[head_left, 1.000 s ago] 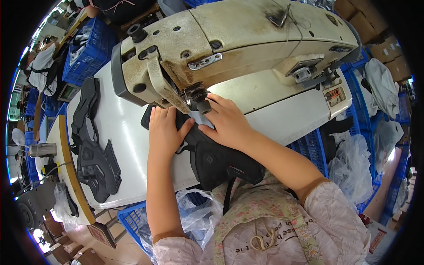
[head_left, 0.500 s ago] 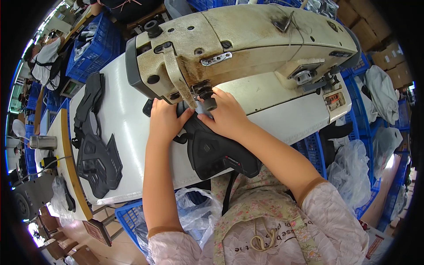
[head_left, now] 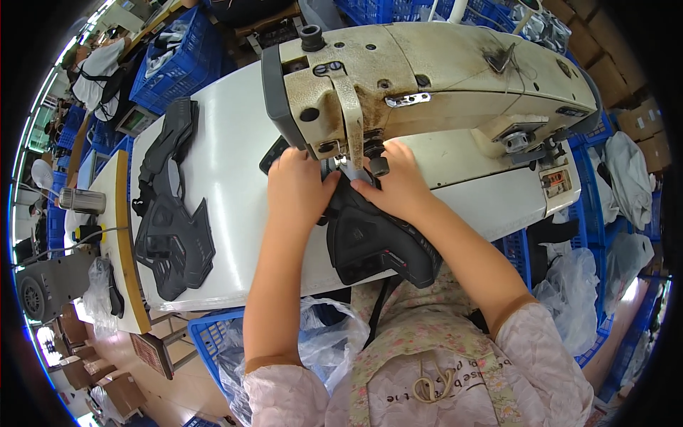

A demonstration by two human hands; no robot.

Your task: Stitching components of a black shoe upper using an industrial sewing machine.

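Reaching the front edge of the worktop (head_left: 238, 220), a black padded piece (head_left: 373, 245) is gripped by the left hand (head_left: 295, 186) and right hand (head_left: 399, 183) beneath the sewing machine (head_left: 455, 67), seemingly to be steadied from both sides.

Shows as a black padded fabric piece (head_left: 366, 238), panelled, with a small red mark (head_left: 387, 252) low down; runs narrow up beneath the sewing machine (head_left: 313, 139), spreads wider toward the front, slightly overhangs the near edge of the white table (head_left: 235, 192)
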